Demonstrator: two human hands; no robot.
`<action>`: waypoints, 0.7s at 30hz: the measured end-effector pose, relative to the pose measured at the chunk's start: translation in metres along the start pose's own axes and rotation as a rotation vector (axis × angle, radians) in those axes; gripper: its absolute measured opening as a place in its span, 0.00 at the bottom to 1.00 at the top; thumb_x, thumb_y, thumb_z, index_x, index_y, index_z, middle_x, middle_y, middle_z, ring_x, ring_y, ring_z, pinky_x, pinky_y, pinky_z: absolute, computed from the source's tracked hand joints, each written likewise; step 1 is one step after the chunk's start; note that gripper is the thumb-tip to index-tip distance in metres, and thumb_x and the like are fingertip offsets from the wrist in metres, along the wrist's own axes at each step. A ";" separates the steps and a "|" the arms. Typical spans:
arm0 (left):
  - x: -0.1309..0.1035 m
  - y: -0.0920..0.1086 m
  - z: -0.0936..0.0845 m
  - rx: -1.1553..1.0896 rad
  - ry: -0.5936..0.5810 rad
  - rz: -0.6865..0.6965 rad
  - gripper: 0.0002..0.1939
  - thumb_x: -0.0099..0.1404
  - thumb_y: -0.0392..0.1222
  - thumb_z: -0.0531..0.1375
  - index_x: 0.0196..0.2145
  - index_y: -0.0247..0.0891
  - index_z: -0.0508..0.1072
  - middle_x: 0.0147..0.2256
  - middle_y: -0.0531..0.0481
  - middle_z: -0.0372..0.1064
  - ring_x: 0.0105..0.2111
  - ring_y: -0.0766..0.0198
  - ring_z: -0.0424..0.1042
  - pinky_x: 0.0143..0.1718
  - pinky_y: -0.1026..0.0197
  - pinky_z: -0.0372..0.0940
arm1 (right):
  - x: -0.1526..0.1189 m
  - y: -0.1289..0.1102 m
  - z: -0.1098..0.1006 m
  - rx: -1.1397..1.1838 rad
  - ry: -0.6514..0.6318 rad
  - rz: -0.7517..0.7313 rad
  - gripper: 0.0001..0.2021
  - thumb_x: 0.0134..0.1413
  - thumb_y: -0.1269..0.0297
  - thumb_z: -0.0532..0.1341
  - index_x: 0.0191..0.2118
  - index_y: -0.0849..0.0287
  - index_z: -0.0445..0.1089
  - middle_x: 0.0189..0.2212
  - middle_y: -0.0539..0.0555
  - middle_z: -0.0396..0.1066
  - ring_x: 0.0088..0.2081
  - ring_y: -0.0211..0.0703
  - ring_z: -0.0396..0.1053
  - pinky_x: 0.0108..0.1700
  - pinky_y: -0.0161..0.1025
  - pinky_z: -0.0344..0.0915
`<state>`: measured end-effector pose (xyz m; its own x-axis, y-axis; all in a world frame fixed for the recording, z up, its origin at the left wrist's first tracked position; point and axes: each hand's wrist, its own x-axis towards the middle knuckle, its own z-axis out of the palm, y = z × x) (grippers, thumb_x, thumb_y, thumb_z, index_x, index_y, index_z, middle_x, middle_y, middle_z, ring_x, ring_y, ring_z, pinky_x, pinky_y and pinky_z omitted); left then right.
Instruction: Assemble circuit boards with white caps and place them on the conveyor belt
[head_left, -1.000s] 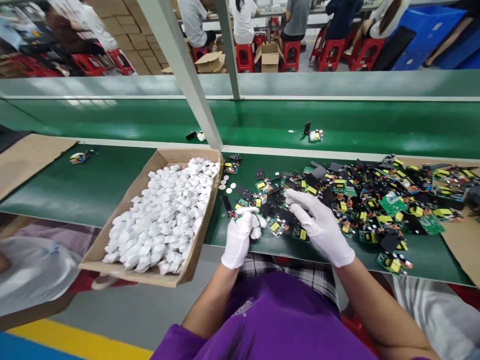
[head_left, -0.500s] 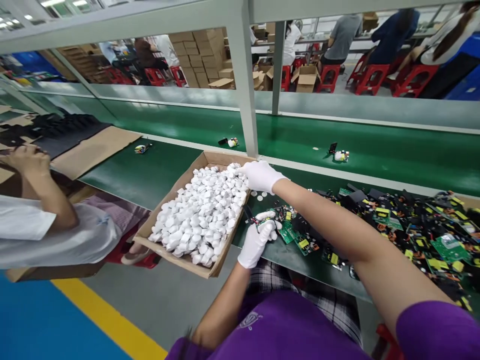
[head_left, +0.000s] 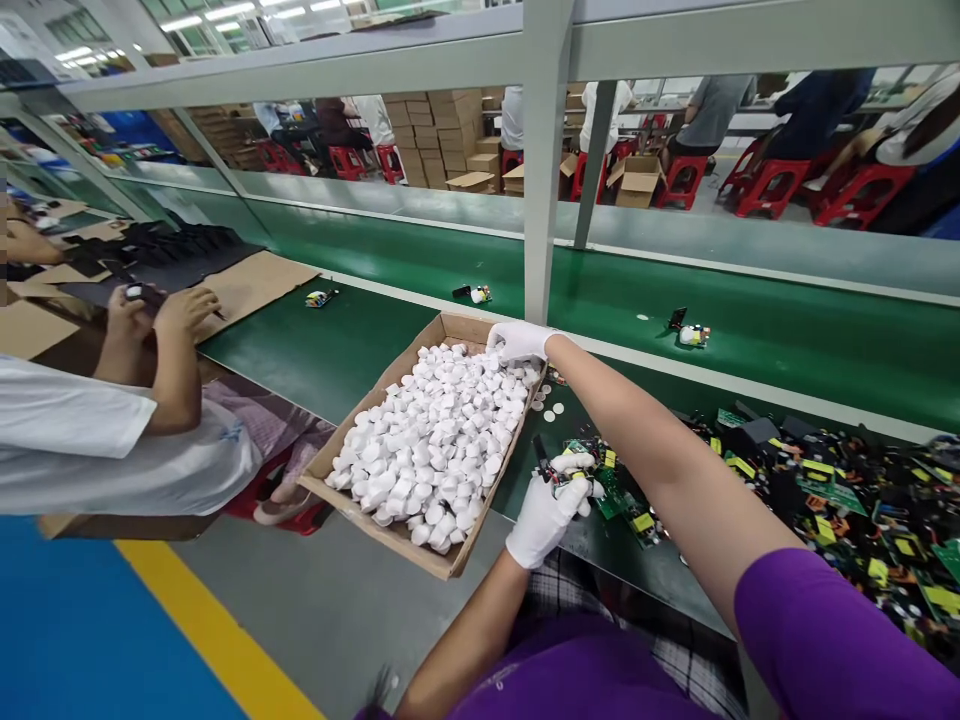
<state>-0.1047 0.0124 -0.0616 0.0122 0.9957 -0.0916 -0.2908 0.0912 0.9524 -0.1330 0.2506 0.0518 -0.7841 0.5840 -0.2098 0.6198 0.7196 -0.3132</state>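
Note:
My left hand (head_left: 546, 515), in a white glove, is closed on a small circuit board (head_left: 561, 478) with a black part sticking up from it. It is held over the table's front edge, right of a shallow cardboard tray (head_left: 375, 528). Heaped in the tray are many small white pads (head_left: 435, 440). My right hand (head_left: 519, 342), also gloved, reaches into the tray's far right corner with its fingers bent down among the pads. Its fingertips are partly hidden, so what they pinch cannot be made out.
A large pile of circuit boards (head_left: 832, 480) covers the table at right. White discs (head_left: 553, 412) lie beside the tray. Single boards sit on the green belt (head_left: 615, 290) behind a metal post (head_left: 537, 200). A co-worker (head_left: 150, 430) sits at left near cardboard sheets (head_left: 259, 290).
The view has shifted, so most things appear farther right. My right hand has moved slightly inward over the tray's far corner. The co-worker's hands have come apart and show more fully.

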 end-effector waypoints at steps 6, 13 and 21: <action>0.000 -0.001 -0.002 0.026 -0.003 0.001 0.37 0.60 0.67 0.62 0.53 0.31 0.72 0.32 0.43 0.78 0.22 0.69 0.66 0.26 0.64 0.58 | 0.008 -0.004 -0.002 0.050 0.005 -0.056 0.25 0.43 0.77 0.65 0.50 0.56 0.77 0.53 0.56 0.76 0.49 0.51 0.75 0.46 0.36 0.69; -0.001 0.004 0.000 -0.011 0.013 0.004 0.38 0.60 0.68 0.62 0.53 0.31 0.72 0.29 0.45 0.77 0.22 0.69 0.66 0.26 0.64 0.57 | -0.010 0.012 0.006 0.283 0.097 -0.025 0.14 0.54 0.69 0.63 0.47 0.61 0.74 0.41 0.58 0.79 0.33 0.40 0.74 0.33 0.34 0.70; 0.004 0.010 0.001 -0.187 0.082 0.000 0.37 0.62 0.72 0.58 0.49 0.32 0.70 0.31 0.43 0.79 0.19 0.67 0.68 0.24 0.63 0.60 | -0.071 0.027 0.003 0.997 0.218 -0.194 0.21 0.49 0.59 0.70 0.50 0.58 0.76 0.55 0.58 0.74 0.50 0.44 0.73 0.51 0.39 0.72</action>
<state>-0.1063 0.0177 -0.0519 -0.0638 0.9904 -0.1224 -0.4631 0.0792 0.8828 -0.0608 0.2278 0.0552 -0.7835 0.6178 0.0668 0.0980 0.2290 -0.9685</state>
